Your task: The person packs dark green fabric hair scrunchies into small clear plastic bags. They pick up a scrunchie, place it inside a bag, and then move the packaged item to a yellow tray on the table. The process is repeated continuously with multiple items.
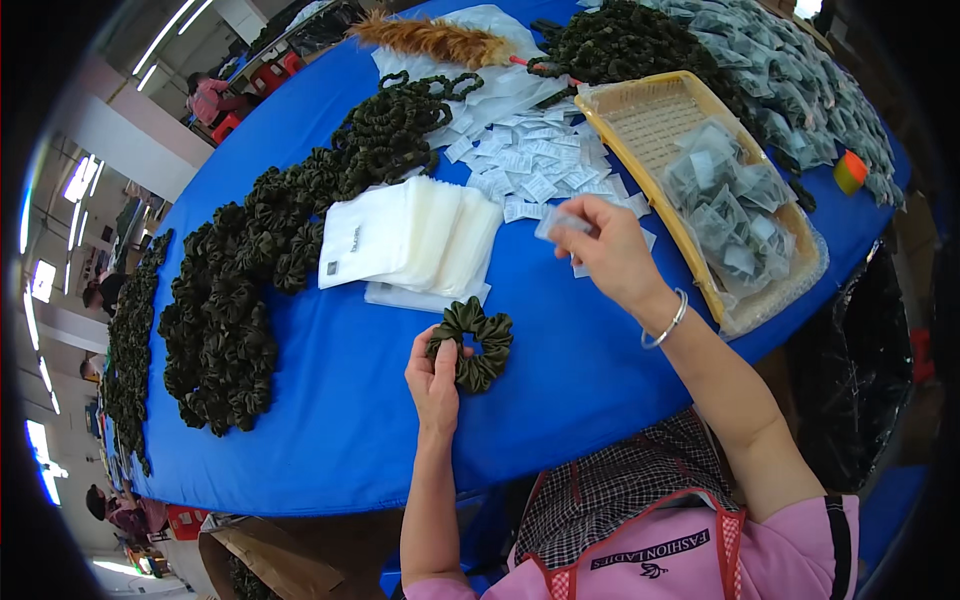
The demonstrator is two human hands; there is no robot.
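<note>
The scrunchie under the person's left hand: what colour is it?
Dark olive green scrunchie, seen best in the head view.

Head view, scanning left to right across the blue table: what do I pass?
Heap of dark green scrunchies → stack of white bags → single scrunchie pinched by the left hand → right hand holding a small clear packet → yellow tray of bagged scrunchies.

The left hand (434, 385) covers part of the dark green scrunchie (473, 343). What the right hand (608, 248) pinches is blurred, perhaps a small clear packet. The bench (340, 400) runs past the upper edge; distant workers are too small to tell.
</note>
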